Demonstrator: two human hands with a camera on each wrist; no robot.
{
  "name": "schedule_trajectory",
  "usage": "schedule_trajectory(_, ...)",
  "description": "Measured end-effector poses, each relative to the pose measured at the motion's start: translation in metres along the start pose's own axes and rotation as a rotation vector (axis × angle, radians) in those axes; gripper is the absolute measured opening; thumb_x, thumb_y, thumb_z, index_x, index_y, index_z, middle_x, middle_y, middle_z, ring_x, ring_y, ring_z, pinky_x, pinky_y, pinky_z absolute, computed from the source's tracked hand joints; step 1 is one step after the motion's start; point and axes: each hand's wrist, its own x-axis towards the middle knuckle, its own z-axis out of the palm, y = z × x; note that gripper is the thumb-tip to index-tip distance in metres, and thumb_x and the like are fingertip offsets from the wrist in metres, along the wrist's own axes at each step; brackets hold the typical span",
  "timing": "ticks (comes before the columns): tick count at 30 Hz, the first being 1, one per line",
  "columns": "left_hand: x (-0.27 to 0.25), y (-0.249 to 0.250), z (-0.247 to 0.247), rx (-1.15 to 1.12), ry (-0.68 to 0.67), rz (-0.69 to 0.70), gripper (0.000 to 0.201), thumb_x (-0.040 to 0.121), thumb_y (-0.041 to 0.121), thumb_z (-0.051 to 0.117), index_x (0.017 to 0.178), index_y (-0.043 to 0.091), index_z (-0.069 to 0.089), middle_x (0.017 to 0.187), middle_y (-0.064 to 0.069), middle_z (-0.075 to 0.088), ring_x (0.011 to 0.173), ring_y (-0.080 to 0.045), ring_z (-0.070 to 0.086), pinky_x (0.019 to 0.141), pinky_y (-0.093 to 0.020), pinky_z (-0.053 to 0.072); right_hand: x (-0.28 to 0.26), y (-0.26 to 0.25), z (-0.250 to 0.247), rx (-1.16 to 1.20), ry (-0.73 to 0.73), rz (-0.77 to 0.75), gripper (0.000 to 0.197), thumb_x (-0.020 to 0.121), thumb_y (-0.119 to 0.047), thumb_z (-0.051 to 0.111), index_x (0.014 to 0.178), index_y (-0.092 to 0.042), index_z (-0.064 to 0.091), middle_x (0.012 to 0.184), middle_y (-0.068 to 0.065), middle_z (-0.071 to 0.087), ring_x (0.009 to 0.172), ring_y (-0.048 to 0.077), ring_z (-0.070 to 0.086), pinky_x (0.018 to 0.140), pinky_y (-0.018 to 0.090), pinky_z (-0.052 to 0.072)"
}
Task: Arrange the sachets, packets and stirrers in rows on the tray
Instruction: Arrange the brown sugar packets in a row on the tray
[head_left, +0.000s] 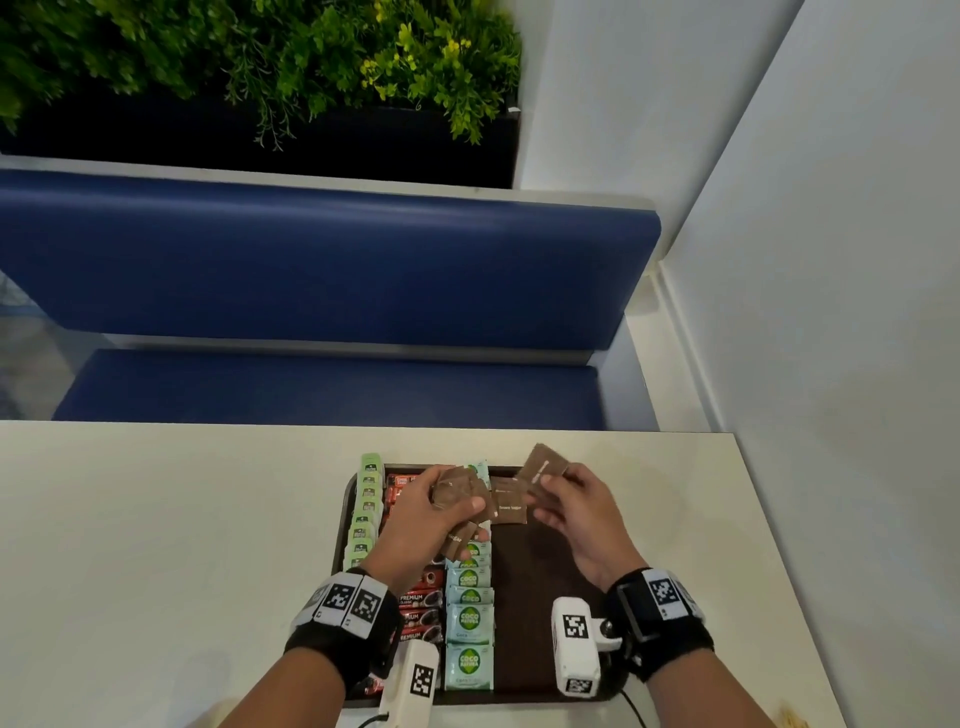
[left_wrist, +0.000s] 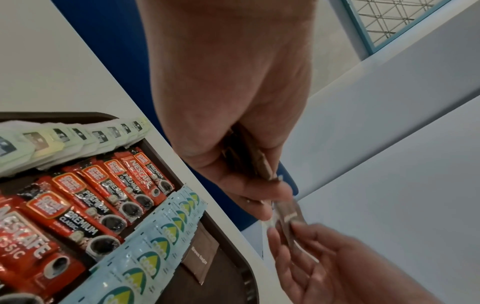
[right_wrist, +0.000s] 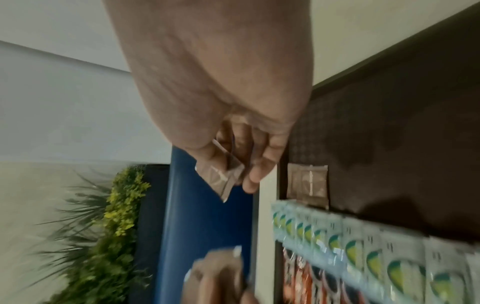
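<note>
Matt brown paper is shown by the sugar sachets (head_left: 511, 501), both those on the tray and those held in the hands. A glossy foil-like sheen is seen on the red coffee sticks (left_wrist: 111, 197) and on the pale blue Coco packets (head_left: 469, 621), at 6 o'clock on the tray. The dark brown tray (head_left: 524, 597) appears as finely textured plastic, the table (head_left: 156, 519) as smooth matt cream laminate, and the bench (head_left: 311, 270) as smooth blue upholstery with a faint sheen.

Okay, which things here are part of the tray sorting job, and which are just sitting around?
Job:
tray
green sachets
coffee sticks
coco sachets
brown sugar sachets laid on tray
stack in left hand
sachet in right hand

Just there:
table
bench
plants
</note>
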Motion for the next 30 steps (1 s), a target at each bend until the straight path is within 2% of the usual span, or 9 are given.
schedule_trajectory(3, -0.002, -0.004, -0.011, 0.000, 0.038, -0.025, 0.034, 0.099, 0.010, 0.075, 0.130, 0.019, 0.064, 0.109, -0.012, 0.082, 0.091, -0.039, 0.081, 0.058, -0.033, 0.064, 0.026, 0.017, -0.017, -0.356, 0.073, -0.124, 0.014, 0.105, -0.010, 0.057, 0.110, -0.019, 0.067, 0.103, 0.005, 0.077, 0.090, 0.020, 0.074, 0.074, 0.027, 0.057)
schedule_trajectory(6, -0.003, -0.008, -0.020, 0.001, 0.066, -0.053, 0.036, 0.098, 0.011, 0.077, 0.131, 0.019, 0.063, 0.112, -0.014, 0.081, 0.091, -0.039, 0.081, 0.056, -0.033, 0.062, 0.043, 0.044, -0.023, -0.817, -0.051, -0.200, 0.019, 0.102, -0.009, 0.059, 0.099, -0.025, 0.069, 0.107, -0.002, 0.071, 0.099, 0.017, 0.066, 0.088, 0.029, 0.050)
schedule_trajectory(8, -0.003, -0.010, -0.024, 0.013, 0.067, -0.053, 0.037, 0.098, 0.011, 0.077, 0.131, 0.018, 0.063, 0.112, -0.015, 0.081, 0.091, -0.039, 0.081, 0.055, -0.032, 0.061, 0.049, 0.060, -0.022, -0.964, -0.118, -0.228, 0.023, 0.100, -0.006, 0.059, 0.097, -0.028, 0.067, 0.109, -0.002, 0.069, 0.101, 0.014, 0.063, 0.088, 0.024, 0.044)
schedule_trajectory(10, -0.003, -0.011, -0.027, 0.030, 0.068, -0.052, 0.037, 0.098, 0.012, 0.077, 0.132, 0.020, 0.062, 0.114, -0.015, 0.080, 0.090, -0.037, 0.082, 0.056, -0.033, 0.062, 0.050, 0.069, -0.020, -0.993, -0.142, -0.252, 0.025, 0.099, -0.004, 0.060, 0.096, -0.028, 0.065, 0.105, -0.005, 0.067, 0.096, 0.012, 0.062, 0.083, 0.018, 0.042)
schedule_trajectory(13, -0.003, -0.014, -0.029, 0.039, 0.064, -0.054, 0.039, 0.098, 0.013, 0.077, 0.133, 0.020, 0.062, 0.115, -0.015, 0.080, 0.090, -0.036, 0.082, 0.058, -0.035, 0.063, 0.053, 0.076, -0.016, -0.989, -0.125, -0.281, 0.021, 0.096, -0.001, 0.065, 0.095, -0.021, 0.064, 0.090, -0.010, 0.064, 0.083, 0.005, 0.059, 0.070, 0.007, 0.040)
schedule_trajectory(16, -0.004, -0.016, -0.030, 0.042, 0.061, -0.048, 0.036, 0.098, 0.012, 0.077, 0.132, 0.017, 0.062, 0.111, -0.014, 0.081, 0.087, -0.036, 0.082, 0.057, -0.035, 0.063, 0.055, 0.078, -0.011, -0.986, -0.083, -0.277, 0.020, 0.095, 0.000, 0.064, 0.095, -0.019, 0.062, 0.090, -0.011, 0.060, 0.083, 0.001, 0.056, 0.071, 0.007, 0.040)
schedule_trajectory(19, -0.004, -0.018, -0.031, 0.040, 0.056, -0.050, 0.036, 0.098, 0.013, 0.077, 0.131, 0.017, 0.063, 0.110, -0.014, 0.081, 0.087, -0.036, 0.081, 0.058, -0.035, 0.063, 0.058, 0.080, -0.008, -0.991, -0.049, -0.268, 0.022, 0.095, -0.001, 0.065, 0.095, -0.022, 0.062, 0.101, -0.004, 0.055, 0.087, 0.004, 0.056, 0.079, 0.018, 0.043)
schedule_trajectory(24, -0.002, -0.021, -0.033, 0.050, 0.062, -0.064, 0.038, 0.098, 0.016, 0.078, 0.132, 0.018, 0.063, 0.112, -0.014, 0.081, 0.089, -0.037, 0.081, 0.061, -0.038, 0.063, 0.060, 0.083, -0.008, -1.018, -0.043, -0.261, 0.020, 0.096, -0.002, 0.065, 0.097, -0.021, 0.062, 0.103, -0.002, 0.050, 0.084, 0.002, 0.054, 0.070, 0.007, 0.040)
schedule_trajectory(30, -0.001, -0.018, -0.032, 0.051, 0.077, -0.076, 0.042, 0.098, 0.018, 0.078, 0.136, 0.019, 0.060, 0.115, -0.013, 0.080, 0.090, -0.035, 0.082, 0.060, -0.036, 0.064, 0.062, 0.085, -0.008, -0.993, -0.026, -0.255, 0.020, 0.097, -0.006, 0.068, 0.107, -0.022, 0.062, 0.109, -0.001, 0.048, 0.085, 0.005, 0.057, 0.075, 0.009, 0.042)
